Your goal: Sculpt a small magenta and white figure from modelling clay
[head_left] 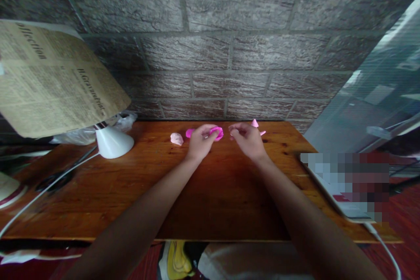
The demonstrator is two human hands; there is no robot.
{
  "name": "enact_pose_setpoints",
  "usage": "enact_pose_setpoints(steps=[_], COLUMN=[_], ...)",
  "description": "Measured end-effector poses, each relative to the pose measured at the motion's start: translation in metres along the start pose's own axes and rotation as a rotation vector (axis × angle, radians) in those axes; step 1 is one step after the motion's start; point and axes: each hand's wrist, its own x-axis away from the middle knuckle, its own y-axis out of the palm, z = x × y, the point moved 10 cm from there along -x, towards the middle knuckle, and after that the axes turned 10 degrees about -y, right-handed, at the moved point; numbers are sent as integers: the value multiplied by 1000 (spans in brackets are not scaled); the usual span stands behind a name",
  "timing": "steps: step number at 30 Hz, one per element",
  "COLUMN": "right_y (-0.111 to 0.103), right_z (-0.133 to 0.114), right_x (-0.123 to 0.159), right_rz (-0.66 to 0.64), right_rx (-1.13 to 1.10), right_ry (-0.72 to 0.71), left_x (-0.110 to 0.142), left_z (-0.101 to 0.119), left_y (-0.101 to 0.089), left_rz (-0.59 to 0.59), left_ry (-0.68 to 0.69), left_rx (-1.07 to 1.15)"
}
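Bare forearms [157,201] over brown wooden desk [223,192]; left hand [199,143] pinched on bright-magenta cupped soft-looking piece [220,132], near right hand [248,141]; right fingers curled, contents unclear; over-tight left pinch could crush piece

Your left hand [199,142] and your right hand [248,139] are both bare, with slim fingers; your fingernails are too small to make out. Your wrists [262,158] are narrow and bare too, and from them your left forearm [146,215] and right forearm [295,210] widen smoothly toward the bottom of the view, uncovered along all the length that shows. Their lower parts are shadowed, hiding fine detail. Between them you have a rounded stretch of pale, greyish-beige cloth [256,260], soft in outline; it looks like legwear, though you can't tell its cut.
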Motion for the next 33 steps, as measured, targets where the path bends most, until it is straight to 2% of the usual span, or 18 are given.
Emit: enact_pose_setpoints(steps=[5, 11, 17, 21, 27, 29, 33], right_y=[4, 14, 19, 17, 29, 26, 4], right_z=[6, 6, -13, -18, -20, -21, -19], right_x=[-1, 1, 2, 1, 4, 3, 0], right_rz=[14, -60, -96, -88, -171, -135, 46], right_rx=[-211, -261, -237, -220, -360, -387, -357], right_ry=[51, 44, -136, -182, -145, -144, -130], left_x=[1, 11, 22, 26, 25, 25, 22], left_z=[-13, -25, -36, -32, -33, -31, -29], left_y=[1, 20, 33, 37, 36, 36, 34], left_rz=[13, -119, -220, -251, -212, -218, -202], left_ry=[-182, -393, -629, -670, -662, -649, -627], left_rx=[-1, 66, 260, 349, 388, 404, 427])
